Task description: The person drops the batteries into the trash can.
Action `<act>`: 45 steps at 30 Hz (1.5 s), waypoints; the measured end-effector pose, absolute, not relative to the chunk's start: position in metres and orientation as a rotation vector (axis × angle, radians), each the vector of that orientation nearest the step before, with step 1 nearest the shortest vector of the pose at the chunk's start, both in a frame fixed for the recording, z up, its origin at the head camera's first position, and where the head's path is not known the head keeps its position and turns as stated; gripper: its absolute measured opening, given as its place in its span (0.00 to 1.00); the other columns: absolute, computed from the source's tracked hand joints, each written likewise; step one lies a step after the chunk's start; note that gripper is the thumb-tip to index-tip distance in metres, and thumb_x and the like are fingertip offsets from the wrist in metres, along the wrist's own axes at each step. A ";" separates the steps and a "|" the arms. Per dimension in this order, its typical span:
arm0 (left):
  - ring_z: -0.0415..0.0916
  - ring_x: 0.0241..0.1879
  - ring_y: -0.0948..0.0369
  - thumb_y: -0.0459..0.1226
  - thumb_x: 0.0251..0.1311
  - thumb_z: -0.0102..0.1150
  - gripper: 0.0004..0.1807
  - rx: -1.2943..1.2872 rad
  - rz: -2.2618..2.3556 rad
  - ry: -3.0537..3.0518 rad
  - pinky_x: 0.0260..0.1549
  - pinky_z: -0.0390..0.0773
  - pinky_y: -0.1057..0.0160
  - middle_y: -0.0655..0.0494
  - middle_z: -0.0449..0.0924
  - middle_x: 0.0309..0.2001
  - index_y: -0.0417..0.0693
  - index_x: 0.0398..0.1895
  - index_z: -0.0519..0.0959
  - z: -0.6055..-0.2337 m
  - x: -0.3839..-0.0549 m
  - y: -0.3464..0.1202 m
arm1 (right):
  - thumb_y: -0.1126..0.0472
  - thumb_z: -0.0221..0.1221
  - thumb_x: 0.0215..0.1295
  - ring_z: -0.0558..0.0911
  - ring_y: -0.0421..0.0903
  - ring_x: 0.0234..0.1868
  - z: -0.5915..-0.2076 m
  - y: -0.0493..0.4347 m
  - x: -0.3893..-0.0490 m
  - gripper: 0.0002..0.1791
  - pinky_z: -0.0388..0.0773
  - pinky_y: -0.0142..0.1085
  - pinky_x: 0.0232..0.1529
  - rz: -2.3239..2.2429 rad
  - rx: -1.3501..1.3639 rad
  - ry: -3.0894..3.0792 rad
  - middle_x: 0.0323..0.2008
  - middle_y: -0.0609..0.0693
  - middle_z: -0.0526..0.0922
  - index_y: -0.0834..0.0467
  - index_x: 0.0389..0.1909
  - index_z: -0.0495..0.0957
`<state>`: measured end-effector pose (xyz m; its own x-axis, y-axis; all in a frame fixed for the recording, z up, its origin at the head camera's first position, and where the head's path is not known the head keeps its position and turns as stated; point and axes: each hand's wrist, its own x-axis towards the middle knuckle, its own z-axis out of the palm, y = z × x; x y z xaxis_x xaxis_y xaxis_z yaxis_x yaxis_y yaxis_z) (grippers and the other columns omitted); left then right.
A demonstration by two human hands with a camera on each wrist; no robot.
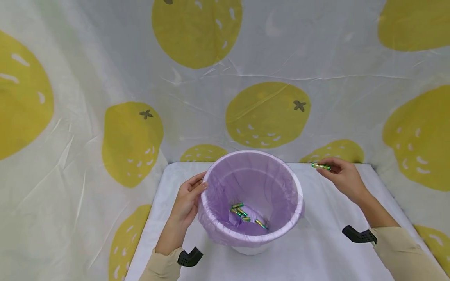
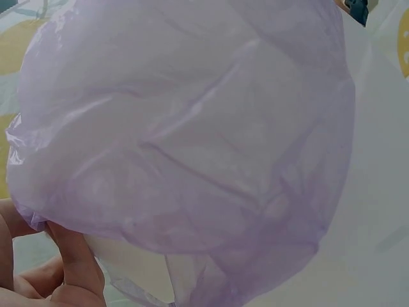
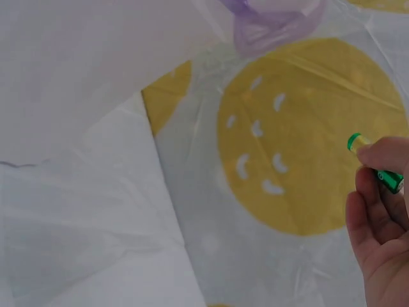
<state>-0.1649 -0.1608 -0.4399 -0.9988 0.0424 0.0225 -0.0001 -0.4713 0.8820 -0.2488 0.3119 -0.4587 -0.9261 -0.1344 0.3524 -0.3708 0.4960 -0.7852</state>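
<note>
A white trash can (image 1: 251, 249) stands mid-table with a thin purple bag (image 1: 277, 183) lining it and folded over its rim. On its left side my left hand (image 1: 183, 201) grips the rim, thumb over the top and fingers outside against the bag. Several green and gold batteries (image 1: 241, 212) lie at the bottom of the can. To the right of the can, my right hand (image 1: 346, 180) pinches a green and gold battery (image 3: 356, 142) between thumb and fingers, apart from the rim. The bag's outside (image 2: 192, 141) fills most of the left wrist view.
A white cloth covers the table (image 1: 327, 257). Behind and beside it hangs a pale curtain (image 1: 197, 117) printed with large yellow fruit. Black wrist cameras sit at both sleeves.
</note>
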 end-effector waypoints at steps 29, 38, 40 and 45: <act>0.80 0.45 0.57 0.21 0.69 0.53 0.25 0.134 2.628 1.612 0.44 0.83 0.65 0.45 0.78 0.49 0.22 0.69 0.65 -0.438 -0.165 -0.162 | 0.74 0.69 0.62 0.85 0.40 0.38 -0.369 0.199 -0.259 0.11 0.81 0.27 0.46 1.323 1.198 -2.387 0.39 0.48 0.87 0.60 0.43 0.86; 0.81 0.44 0.57 0.21 0.69 0.54 0.25 0.142 2.643 1.615 0.43 0.83 0.65 0.45 0.78 0.48 0.23 0.68 0.66 -0.440 -0.168 -0.161 | 0.73 0.71 0.60 0.85 0.45 0.39 -0.365 0.176 -0.271 0.13 0.84 0.37 0.45 1.222 1.382 -2.293 0.40 0.49 0.88 0.58 0.43 0.86; 0.80 0.45 0.57 0.21 0.69 0.54 0.25 0.145 2.642 1.612 0.43 0.83 0.66 0.45 0.78 0.48 0.22 0.68 0.66 -0.441 -0.168 -0.161 | 0.74 0.71 0.60 0.85 0.48 0.42 -0.366 0.176 -0.274 0.12 0.84 0.41 0.45 1.233 1.368 -2.289 0.42 0.53 0.87 0.60 0.44 0.86; 0.81 0.45 0.57 0.22 0.69 0.54 0.25 0.135 2.638 1.615 0.43 0.83 0.66 0.45 0.78 0.48 0.23 0.68 0.67 -0.442 -0.168 -0.163 | 0.74 0.70 0.61 0.84 0.47 0.43 -0.369 0.180 -0.275 0.13 0.83 0.36 0.45 1.279 1.311 -2.312 0.43 0.57 0.86 0.64 0.46 0.85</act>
